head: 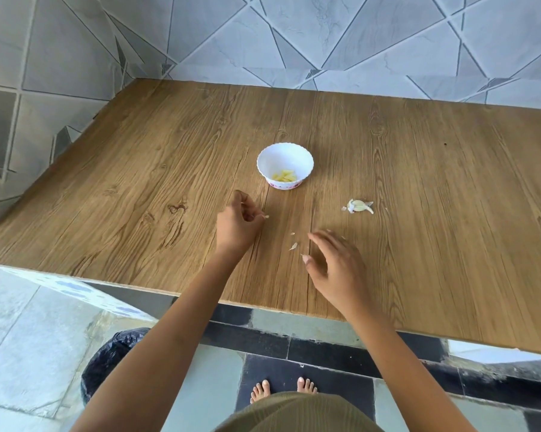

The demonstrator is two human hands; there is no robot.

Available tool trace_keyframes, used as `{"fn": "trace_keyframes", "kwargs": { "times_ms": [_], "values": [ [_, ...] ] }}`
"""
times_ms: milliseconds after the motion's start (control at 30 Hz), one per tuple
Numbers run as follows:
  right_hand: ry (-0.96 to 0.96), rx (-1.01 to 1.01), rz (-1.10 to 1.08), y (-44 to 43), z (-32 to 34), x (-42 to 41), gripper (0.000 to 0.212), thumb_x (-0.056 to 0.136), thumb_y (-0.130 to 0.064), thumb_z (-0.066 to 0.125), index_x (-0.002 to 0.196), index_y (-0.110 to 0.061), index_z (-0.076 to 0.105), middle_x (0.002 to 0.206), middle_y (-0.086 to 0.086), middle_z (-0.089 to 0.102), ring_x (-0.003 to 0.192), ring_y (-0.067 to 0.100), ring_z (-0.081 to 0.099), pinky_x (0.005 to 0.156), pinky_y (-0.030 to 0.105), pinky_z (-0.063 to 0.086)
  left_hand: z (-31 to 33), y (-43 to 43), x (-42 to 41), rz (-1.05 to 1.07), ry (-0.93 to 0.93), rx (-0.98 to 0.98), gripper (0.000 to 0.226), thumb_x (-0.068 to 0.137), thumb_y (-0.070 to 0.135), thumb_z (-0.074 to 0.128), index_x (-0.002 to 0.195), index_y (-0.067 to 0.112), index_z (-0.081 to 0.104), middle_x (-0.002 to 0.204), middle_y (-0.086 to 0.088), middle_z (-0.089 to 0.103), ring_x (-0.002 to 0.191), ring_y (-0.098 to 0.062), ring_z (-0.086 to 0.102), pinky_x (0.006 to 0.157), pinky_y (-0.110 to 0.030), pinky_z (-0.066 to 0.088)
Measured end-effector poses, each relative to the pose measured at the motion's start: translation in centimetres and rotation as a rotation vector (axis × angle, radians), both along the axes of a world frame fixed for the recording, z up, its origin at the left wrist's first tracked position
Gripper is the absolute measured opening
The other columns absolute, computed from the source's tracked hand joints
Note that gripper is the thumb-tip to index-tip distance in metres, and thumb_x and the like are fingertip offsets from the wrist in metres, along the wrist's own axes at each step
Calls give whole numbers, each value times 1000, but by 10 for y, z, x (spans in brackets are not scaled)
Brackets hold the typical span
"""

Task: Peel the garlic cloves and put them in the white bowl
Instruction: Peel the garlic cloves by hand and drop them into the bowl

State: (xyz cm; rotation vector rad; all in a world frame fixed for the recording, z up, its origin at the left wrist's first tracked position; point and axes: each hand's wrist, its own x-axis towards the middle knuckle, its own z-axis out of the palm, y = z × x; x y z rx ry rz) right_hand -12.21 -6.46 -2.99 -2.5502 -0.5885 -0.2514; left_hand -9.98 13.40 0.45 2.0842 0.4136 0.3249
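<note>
left hand (239, 224) pinches skin flake (266, 216) | right hand (334, 269) spread over worktop (434, 182) | white bowl (297, 152) holds peeled cloves (284, 176) | garlic piece (360, 206) lies apart

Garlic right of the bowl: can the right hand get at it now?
Probably yes: the right hand is open and empty, the garlic piece lies on the table just ahead of it, and nothing stands between them.

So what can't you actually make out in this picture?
Head view:
- Peeled cloves in the white bowl: small and overlapping, so no count.
- Pale scrap pinched by the left hand: too small to tell skin from clove.
- Garlic piece on the table: too small to tell whether cloves remain inside.
- Black bag below: partly behind the left forearm.
</note>
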Motion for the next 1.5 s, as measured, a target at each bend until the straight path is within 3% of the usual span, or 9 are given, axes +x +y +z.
{"fn": "trace_keyframes", "kwargs": {
  "times_ms": [233,433,600,733,867,1000,1167,1367,1500],
  "values": [
    [106,68,-1,-1,-4,-5,44,90,-24,61,130,-6,54,139,8,49,132,24,42,109,38,30,-14,8,6,-159,-55,282,10,75,-3,65,78,6,68,74,-4,69,66,-20,62,65,-36,53],
    [167,127,1,-1,6,-4,43,92,-24,58,132,-10,52,137,4,51,131,18,42,105,27,30,4,17,-4,-118,-29,135,16,80,-2,62,85,8,74,79,1,70,65,1,57,64,-3,42],
    [114,19,130,16,21,10,45,95,-27,53,138,-14,46,143,-3,45,134,14,39,108,26,28,12,16,-23,-117,-9,-47,16,82,0,62,83,12,72,76,-3,67,69,-11,58,70,-25,48],
    [136,-152,197,25,23,18,44,98,-34,44,140,-20,44,148,-9,36,136,8,33,110,30,33,7,12,-33,-167,9,-67,21,83,1,61,80,19,70,70,5,64,65,-10,56,67,-26,47],
    [94,-147,281,10,17,4,37,97,-30,49,130,-16,55,141,-5,48,127,10,47,98,35,48,3,10,-37,-157,28,-77,17,84,3,61,83,17,71,70,12,63,62,-2,54,66,-20,46],
    [47,-84,294,-2,16,-7,31,88,-7,62,119,-12,64,130,1,58,108,15,63,89,34,54,1,6,-39,-177,59,-114,15,86,2,60,87,14,70,78,3,66,71,-12,60,74,-32,52],
    [-1,-1,234,14,16,-2,20,77,10,67,89,-5,73,85,5,66,66,17,64,57,28,56,1,-4,-38,-213,70,-131,19,86,0,59,85,16,69,80,2,67,74,-16,62,77,-38,55],
    [4,-51,184,17,12,16,26,69,18,64,80,-5,61,78,7,58,63,20,56,52,27,47,6,-12,-43,-175,111,-409,20,87,-1,57,83,15,68,80,0,66,75,-16,62,76,-31,56],
    [175,221,174,20,37,29,11,87,3,59,86,-4,67,81,-5,63,72,0,57,65,11,40,19,-25,-41,-81,249,-894,12,95,8,52,91,2,62,84,-13,64,80,-23,61,78,-30,53]
  ]
}}
